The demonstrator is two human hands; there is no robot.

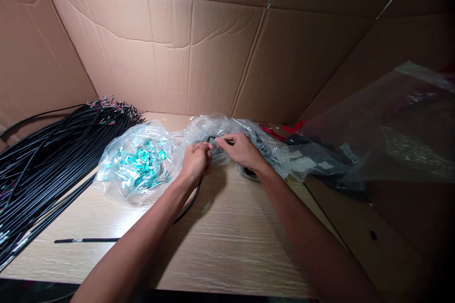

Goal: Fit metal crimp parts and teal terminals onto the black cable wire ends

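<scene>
Dark part point(214, 146), one, between left hand point(195, 161), right hand point(243, 150)

Table point(227, 246): we saw a pale wood-grain top, brightest near its front edge.
Cardboard walls point(159, 57): creased brown sheets stood behind the table and on both sides.
Cable bundle point(46, 161): we noted many long black cables lying together on the left of the table, with their stripped ends point(110, 102) toward the back wall.
Bag of teal pieces point(137, 163): a clear bag lay just right of the bundle, full of small shiny teal bits.
Large clear bag point(391, 128): it rose at the right; we could not make out the dark items inside.
Red wires point(280, 129): we glimpsed them at the back, low against the cardboard.
</scene>
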